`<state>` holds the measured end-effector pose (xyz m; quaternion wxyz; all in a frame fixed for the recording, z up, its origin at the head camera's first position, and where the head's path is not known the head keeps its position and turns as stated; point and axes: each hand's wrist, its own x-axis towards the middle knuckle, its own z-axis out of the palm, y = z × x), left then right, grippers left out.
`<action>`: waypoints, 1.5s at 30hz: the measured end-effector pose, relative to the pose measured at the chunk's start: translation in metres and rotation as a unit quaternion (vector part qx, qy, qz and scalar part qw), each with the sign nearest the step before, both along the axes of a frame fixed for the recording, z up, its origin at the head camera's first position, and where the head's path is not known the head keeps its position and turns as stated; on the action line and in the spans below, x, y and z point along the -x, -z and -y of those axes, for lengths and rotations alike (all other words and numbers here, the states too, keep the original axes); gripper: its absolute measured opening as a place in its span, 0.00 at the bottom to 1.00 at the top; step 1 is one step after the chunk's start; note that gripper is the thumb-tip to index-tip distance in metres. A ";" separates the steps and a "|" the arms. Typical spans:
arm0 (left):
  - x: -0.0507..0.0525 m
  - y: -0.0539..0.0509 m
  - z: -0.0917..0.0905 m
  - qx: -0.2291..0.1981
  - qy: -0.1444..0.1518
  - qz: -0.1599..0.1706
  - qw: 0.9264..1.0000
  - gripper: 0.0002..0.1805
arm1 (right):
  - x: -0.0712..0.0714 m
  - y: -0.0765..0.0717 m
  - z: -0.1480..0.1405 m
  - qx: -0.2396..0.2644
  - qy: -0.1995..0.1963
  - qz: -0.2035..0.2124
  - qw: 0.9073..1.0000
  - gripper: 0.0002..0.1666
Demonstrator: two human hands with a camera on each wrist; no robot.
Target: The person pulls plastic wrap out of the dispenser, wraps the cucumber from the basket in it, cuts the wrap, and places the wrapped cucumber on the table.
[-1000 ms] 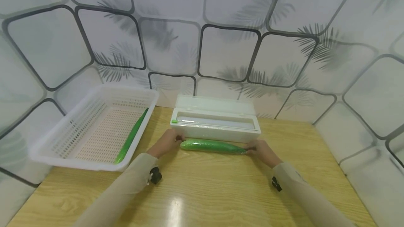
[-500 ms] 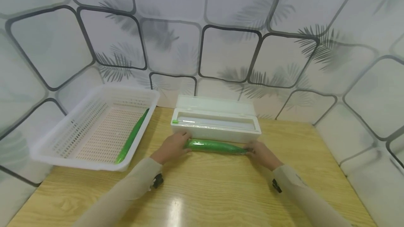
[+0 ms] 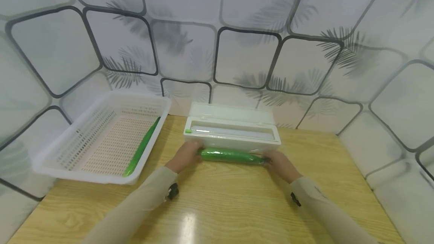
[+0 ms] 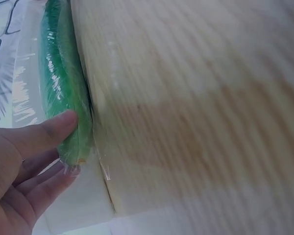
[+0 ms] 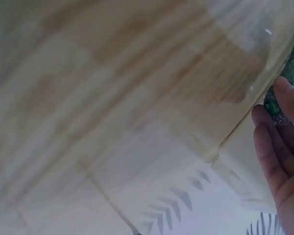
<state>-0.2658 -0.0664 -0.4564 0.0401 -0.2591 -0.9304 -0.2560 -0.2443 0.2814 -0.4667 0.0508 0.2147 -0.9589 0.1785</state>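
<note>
A green cucumber [image 3: 230,156] wrapped in clear cling film lies crosswise in front of the white cling film dispenser [image 3: 234,145]. My left hand [image 3: 186,156] holds its left end. In the left wrist view the thumb [image 4: 63,126] lies on the wrapped cucumber [image 4: 63,83], with fingers around its tip. At the other end, my right hand [image 3: 279,164] pinches the narrow tip. The right wrist view shows that tip [image 5: 271,105] in crinkled film between thumb and fingers. The dispenser's lid [image 3: 234,112] stands up, showing a film roll [image 3: 234,131] and a green slider [image 3: 188,131].
To the left stands a white perforated basket [image 3: 84,178] with another long green cucumber [image 3: 142,146] along its right side. The wooden table [image 3: 237,206] meets patterned walls [image 3: 244,55] at the back and sides.
My left hand has moved from the film just past the cucumber's left end onto that end, covering it. The right hand stays at the right tip, and the cucumber has barely shifted.
</note>
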 end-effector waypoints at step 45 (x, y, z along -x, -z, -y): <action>0.013 -0.079 0.033 0.106 -0.102 -0.049 0.988 0.27 | 0.022 -0.062 0.119 -0.069 -0.133 -0.150 0.977 0.13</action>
